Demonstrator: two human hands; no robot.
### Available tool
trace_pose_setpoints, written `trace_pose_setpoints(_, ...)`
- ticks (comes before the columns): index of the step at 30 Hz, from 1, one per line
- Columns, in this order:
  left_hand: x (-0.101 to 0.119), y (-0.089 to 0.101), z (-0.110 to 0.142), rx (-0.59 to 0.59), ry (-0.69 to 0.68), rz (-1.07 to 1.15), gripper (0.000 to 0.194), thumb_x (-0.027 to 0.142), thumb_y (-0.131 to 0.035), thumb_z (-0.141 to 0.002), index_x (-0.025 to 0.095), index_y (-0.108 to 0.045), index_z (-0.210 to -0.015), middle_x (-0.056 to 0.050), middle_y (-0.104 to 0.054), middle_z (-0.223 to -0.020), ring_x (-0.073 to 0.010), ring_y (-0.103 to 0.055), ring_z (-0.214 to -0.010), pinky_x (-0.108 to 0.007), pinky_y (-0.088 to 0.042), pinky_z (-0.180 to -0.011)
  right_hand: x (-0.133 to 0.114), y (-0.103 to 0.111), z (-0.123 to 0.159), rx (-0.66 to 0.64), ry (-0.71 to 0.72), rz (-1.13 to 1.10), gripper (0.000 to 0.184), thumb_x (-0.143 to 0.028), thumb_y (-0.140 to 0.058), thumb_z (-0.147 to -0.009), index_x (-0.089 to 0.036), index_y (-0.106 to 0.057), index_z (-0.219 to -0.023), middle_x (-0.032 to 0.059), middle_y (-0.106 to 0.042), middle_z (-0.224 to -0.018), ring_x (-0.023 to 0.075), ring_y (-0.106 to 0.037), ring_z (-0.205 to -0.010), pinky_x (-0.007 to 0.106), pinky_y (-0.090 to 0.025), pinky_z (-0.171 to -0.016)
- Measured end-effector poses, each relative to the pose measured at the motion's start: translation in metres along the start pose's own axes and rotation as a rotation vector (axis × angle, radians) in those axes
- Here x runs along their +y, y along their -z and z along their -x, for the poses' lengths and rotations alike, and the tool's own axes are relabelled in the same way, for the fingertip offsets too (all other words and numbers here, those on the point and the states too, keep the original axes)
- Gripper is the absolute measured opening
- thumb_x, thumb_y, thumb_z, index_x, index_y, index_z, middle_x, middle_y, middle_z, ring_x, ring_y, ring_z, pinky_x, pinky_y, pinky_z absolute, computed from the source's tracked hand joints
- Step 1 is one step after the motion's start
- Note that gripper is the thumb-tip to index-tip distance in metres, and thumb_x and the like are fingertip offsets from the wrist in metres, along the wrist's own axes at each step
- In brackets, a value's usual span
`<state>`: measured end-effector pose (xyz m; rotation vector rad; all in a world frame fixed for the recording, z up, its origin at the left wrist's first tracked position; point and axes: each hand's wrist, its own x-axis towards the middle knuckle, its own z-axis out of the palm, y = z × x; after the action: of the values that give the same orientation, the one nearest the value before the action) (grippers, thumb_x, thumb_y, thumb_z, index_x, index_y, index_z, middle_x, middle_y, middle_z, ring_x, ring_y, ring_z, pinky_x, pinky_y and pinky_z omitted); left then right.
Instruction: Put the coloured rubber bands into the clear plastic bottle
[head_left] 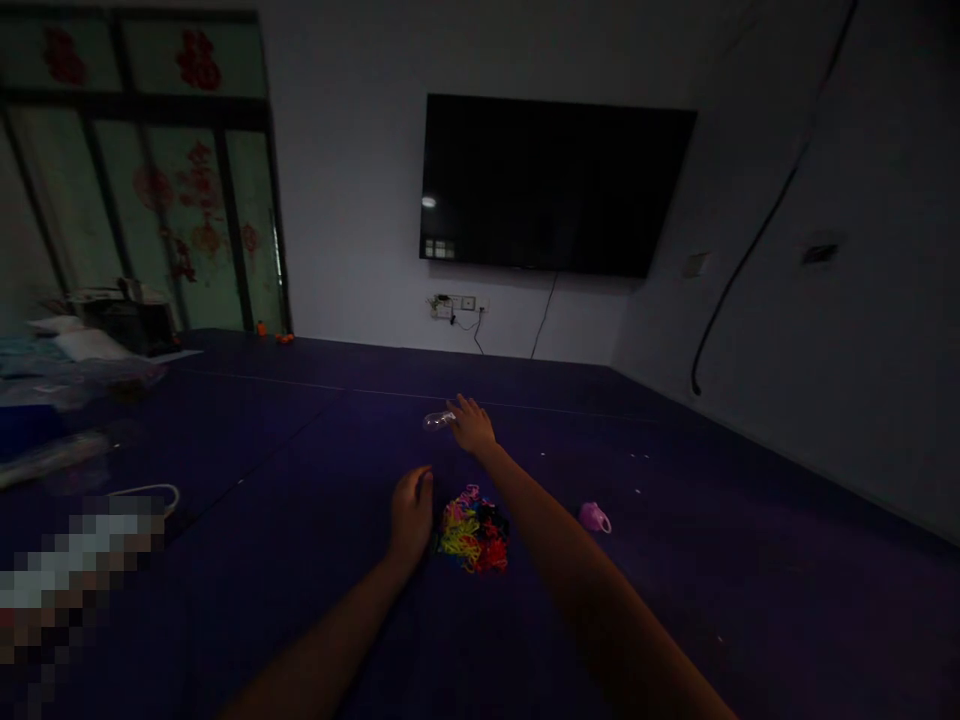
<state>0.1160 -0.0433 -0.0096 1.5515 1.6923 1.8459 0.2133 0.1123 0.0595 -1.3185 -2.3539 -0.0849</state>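
Observation:
A heap of small coloured bands [473,531], yellow, red, pink and black, lies on the dark purple floor mat [300,450]. My left hand [412,518] rests on the mat just left of the heap, fingers together and bent down. My right hand [472,424] is stretched farther out, its fingers on a small clear plastic piece [438,420] that lies on the mat. A small pink object [595,517] sits to the right of my right forearm.
A black television [551,185] hangs on the white wall ahead, with sockets [454,304] and cables below it. At the far left are pillows, a low cluttered stand [124,315] and a glass door with red decorations. A white cord [150,492] lies at the left.

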Motion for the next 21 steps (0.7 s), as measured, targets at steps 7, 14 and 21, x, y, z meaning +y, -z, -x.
trace_pose_setpoints(7, -0.004, -0.004, 0.005, 0.055, 0.188, 0.086, 0.038, 0.043, -0.036, -0.089, 0.018, -0.062, -0.103, -0.013, -0.064, -0.11, -0.0254, -0.058, -0.105, -0.043, -0.042, -0.096, -0.037, -0.045, -0.092, -0.189, 0.095, 0.077, 0.062, -0.009, -0.045, -0.082, -0.03, -0.034, -0.139, 0.0038, -0.026, -0.15, 0.0242, -0.02, -0.138, 0.048, -0.02, -0.108)
trace_pose_setpoints(14, -0.017, -0.015, 0.009, 0.044, 0.249, 0.069, 0.042, 0.047, -0.035, -0.088, 0.022, -0.065, -0.101, -0.014, -0.063, -0.111, -0.0266, -0.056, -0.105, -0.043, -0.042, -0.094, -0.024, -0.084, -0.156, -0.282, 0.039, 0.089, 0.058, -0.02, -0.05, -0.082, -0.024, -0.036, -0.139, 0.0129, -0.037, -0.144, 0.0287, -0.031, -0.133, 0.052, -0.023, -0.105)
trace_pose_setpoints(21, -0.014, -0.02, 0.013, 0.14, 0.186, 0.045, 0.04, 0.042, -0.035, -0.09, 0.019, -0.067, -0.096, -0.012, -0.066, -0.101, -0.024, -0.058, -0.098, -0.039, -0.044, -0.091, -0.022, -0.097, -0.168, -0.291, 0.016, 0.102, 0.055, -0.026, -0.051, -0.085, -0.02, -0.036, -0.138, 0.0177, -0.054, -0.126, 0.027, -0.054, -0.113, 0.041, -0.041, -0.091)
